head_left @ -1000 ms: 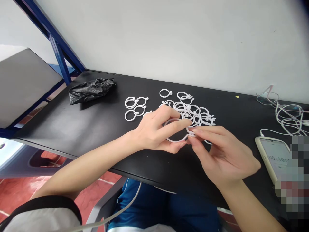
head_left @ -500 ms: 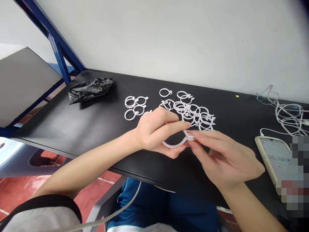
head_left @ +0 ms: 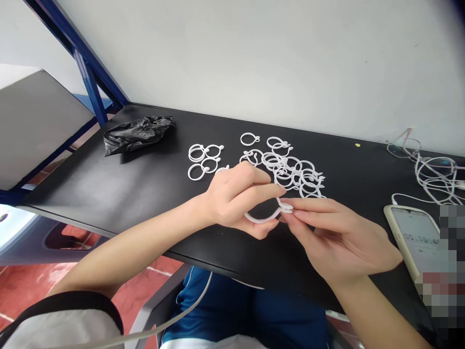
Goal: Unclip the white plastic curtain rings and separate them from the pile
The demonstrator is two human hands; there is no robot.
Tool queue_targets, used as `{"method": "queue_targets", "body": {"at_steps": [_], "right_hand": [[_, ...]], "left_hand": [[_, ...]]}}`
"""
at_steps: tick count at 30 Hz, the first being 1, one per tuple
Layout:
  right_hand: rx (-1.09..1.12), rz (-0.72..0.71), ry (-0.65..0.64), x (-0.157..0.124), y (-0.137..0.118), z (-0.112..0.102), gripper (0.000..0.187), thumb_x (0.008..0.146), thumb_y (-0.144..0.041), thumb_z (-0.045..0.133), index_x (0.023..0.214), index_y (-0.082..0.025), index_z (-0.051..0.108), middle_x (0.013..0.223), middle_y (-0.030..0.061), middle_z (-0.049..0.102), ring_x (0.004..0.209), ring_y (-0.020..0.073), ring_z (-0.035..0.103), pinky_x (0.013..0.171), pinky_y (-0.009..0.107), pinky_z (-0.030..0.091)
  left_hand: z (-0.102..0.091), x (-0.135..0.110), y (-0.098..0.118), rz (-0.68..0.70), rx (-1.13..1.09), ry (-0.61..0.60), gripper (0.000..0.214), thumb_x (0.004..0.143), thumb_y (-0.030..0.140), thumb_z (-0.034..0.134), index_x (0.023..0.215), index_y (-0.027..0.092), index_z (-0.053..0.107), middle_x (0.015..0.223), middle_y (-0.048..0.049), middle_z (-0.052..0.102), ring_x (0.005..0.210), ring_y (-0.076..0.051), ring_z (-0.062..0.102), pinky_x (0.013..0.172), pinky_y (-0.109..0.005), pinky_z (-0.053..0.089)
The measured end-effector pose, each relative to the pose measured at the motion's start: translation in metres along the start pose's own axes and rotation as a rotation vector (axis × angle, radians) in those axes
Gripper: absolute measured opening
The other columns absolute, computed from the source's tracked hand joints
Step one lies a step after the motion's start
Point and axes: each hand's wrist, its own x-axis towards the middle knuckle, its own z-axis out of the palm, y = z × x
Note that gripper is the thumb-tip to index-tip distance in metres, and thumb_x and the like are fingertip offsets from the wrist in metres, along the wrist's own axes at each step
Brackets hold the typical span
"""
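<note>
- Left hand [head_left: 232, 194]: grip clasping the white ring [head_left: 263, 219], raised above the worktop [head_left: 152, 189].
- Right hand [head_left: 345, 237]: finger and thumb pinch the ring's tabbed end.
- Change: one second ago the ring's far arc shows; now the left fingers cover it. The right fingertips now leave more of the tabs exposed.
- Main ring cluster [head_left: 279, 167]: unmoved; near edge hidden by the right hand.
- Smaller ring group [head_left: 205, 168]: unmoved; one ring mostly behind the left hand.
- Phone [head_left: 414, 235]: one side obscured by pixelation, its last digits unreadable.
- Whether the ring's ends are fastened: cannot tell.
</note>
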Motion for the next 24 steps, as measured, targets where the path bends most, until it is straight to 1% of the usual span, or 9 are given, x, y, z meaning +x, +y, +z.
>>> {"method": "queue_targets", "body": {"at_steps": [3, 6, 12, 17, 20, 24], "right_hand": [[0.03, 0.027, -0.012, -0.0005, -0.0002, 0.0001, 0.035, 0.072, 0.0, 0.08, 0.094, -0.026, 0.072, 0.09, -0.0025, 0.08, 0.074, 0.0176, 0.077, 0.059, 0.027, 0.065], [0.051, 0.064, -0.009, 0.0008, 0.0, 0.001, 0.036, 0.074, -0.002, 0.079, 0.099, -0.027, 0.072, 0.087, -0.0022, 0.079, 0.072, 0.0171, 0.076, 0.059, 0.028, 0.065], [-0.014, -0.012, -0.023, 0.004, 0.0015, 0.0013, 0.038, 0.076, -0.005, 0.078, 0.106, -0.028, 0.072, 0.09, -0.0012, 0.08, 0.071, 0.0187, 0.076, 0.058, 0.031, 0.066], [0.006, 0.007, -0.017, 0.0017, 0.002, 0.0008, 0.043, 0.074, -0.004, 0.079, 0.108, -0.03, 0.072, 0.09, -0.0016, 0.079, 0.072, 0.0192, 0.075, 0.058, 0.032, 0.065], [0.025, 0.011, -0.006, 0.0009, 0.0015, 0.0009, 0.045, 0.073, -0.002, 0.079, 0.109, -0.029, 0.072, 0.088, -0.0017, 0.079, 0.073, 0.0186, 0.075, 0.059, 0.031, 0.065], [-0.001, -0.015, -0.023, 0.0033, 0.0004, 0.0005, 0.043, 0.074, -0.002, 0.079, 0.108, -0.027, 0.072, 0.088, -0.0014, 0.079, 0.073, 0.0175, 0.075, 0.06, 0.029, 0.065]], "left_hand": [[0.0014, 0.0002, -0.0002, 0.0, -0.014, 0.018, 0.032, 0.09, 0.042, 0.054, 0.104, 0.014, 0.061, 0.078, -0.003, 0.06, 0.066, -0.014, 0.056, 0.05, -0.025, 0.046], [0.0024, 0.0011, -0.0001, 0.013, -0.017, 0.034, 0.032, 0.09, 0.041, 0.053, 0.099, 0.012, 0.062, 0.075, -0.0033, 0.058, 0.064, -0.013, 0.055, 0.049, -0.025, 0.046], [0.0019, 0.0013, -0.0002, 0.0, -0.002, 0.016, 0.03, 0.09, 0.043, 0.052, 0.101, 0.016, 0.059, 0.074, -0.0013, 0.059, 0.062, -0.013, 0.055, 0.049, -0.025, 0.047], [0.0033, 0.0011, -0.0001, -0.008, 0.076, 0.005, 0.03, 0.093, 0.047, 0.043, 0.1, 0.02, 0.057, 0.069, 0.0005, 0.056, 0.057, -0.012, 0.053, 0.045, -0.025, 0.045], [0.0055, 0.0014, -0.0003, 0.001, 0.05, 0.046, 0.03, 0.092, 0.045, 0.045, 0.097, 0.018, 0.058, 0.069, 0.0002, 0.056, 0.057, -0.012, 0.053, 0.045, -0.025, 0.045], [0.0065, 0.0018, -0.0008, 0.013, 0.011, 0.069, 0.029, 0.091, 0.042, 0.049, 0.095, 0.015, 0.059, 0.07, -0.0008, 0.056, 0.059, -0.012, 0.054, 0.046, -0.024, 0.045]]}}
